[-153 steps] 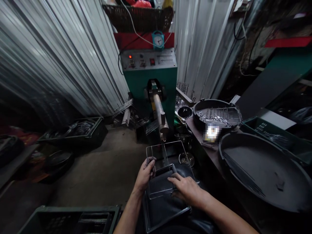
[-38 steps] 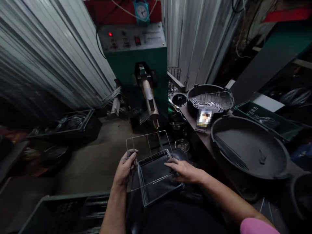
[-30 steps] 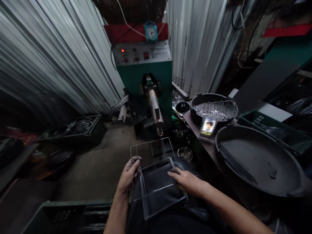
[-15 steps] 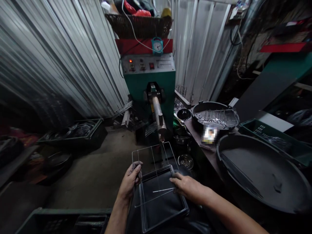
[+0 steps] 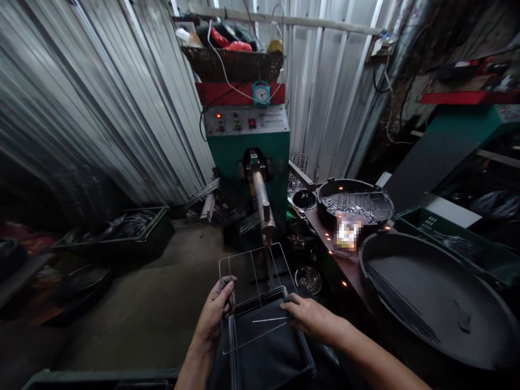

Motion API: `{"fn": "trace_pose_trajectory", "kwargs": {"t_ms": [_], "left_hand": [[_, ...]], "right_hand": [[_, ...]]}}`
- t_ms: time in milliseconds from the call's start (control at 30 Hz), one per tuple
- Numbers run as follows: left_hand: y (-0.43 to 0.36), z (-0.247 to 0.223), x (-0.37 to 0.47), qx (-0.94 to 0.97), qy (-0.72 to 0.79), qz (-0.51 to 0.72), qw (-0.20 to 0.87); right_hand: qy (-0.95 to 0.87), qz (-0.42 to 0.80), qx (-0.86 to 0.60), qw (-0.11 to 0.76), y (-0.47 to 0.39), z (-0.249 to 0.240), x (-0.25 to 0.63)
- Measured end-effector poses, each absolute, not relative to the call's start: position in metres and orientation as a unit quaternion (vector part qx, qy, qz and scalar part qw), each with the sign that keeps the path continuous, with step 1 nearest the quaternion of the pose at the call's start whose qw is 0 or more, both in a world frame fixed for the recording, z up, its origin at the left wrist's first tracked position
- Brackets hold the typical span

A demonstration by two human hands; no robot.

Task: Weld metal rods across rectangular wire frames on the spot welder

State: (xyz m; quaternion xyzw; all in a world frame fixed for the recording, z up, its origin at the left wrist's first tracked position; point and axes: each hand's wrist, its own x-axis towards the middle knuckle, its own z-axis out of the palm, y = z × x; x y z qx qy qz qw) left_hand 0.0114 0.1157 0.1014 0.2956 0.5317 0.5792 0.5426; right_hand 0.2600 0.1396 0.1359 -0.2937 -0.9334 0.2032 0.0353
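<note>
A rectangular wire frame (image 5: 256,277) with thin cross wires is held out in front of me, its far edge by the lower tip of the machine's metal arm (image 5: 262,197). My left hand (image 5: 216,306) pinches the frame's left side between thumb and fingers. On the opposite side, my right hand (image 5: 306,314) is closed on the frame, with a short loose wire rod (image 5: 268,320) sticking out leftward from its fingers. Beneath, a stack of similar wire frames (image 5: 233,352) rests on my dark-covered lap.
The green machine (image 5: 227,149) has a lit red lamp and a small blue clock (image 5: 261,93) above. On the right stand a round pan of wire pieces (image 5: 353,200) and a large black pan (image 5: 430,292). A crate (image 5: 156,227) sits left. Orange sparks (image 5: 344,283) fly at right.
Orange sparks now show over the bench on the right. My view has tilted up a little, so the machine sits lower in it. Both hands keep their hold on the frame.
</note>
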Motion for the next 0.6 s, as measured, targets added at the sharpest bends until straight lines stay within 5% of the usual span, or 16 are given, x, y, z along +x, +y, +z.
{"fn": "trace_pose_trajectory", "kwargs": {"t_ms": [200,433,600], "left_hand": [[0.121,0.104,0.007,0.319,0.539,0.578,0.523],[0.161,0.114,-0.007,0.323,0.515,0.603,0.517],[0.199,0.119,-0.015,0.328,0.5,0.613,0.517]], "right_hand": [[-0.939,0.178,-0.29,0.055,0.143,0.13,0.261],[-0.763,0.275,-0.434,0.392,0.211,0.129,0.253],[-0.653,0.453,-0.503,0.338,0.268,0.126,0.221]]}}
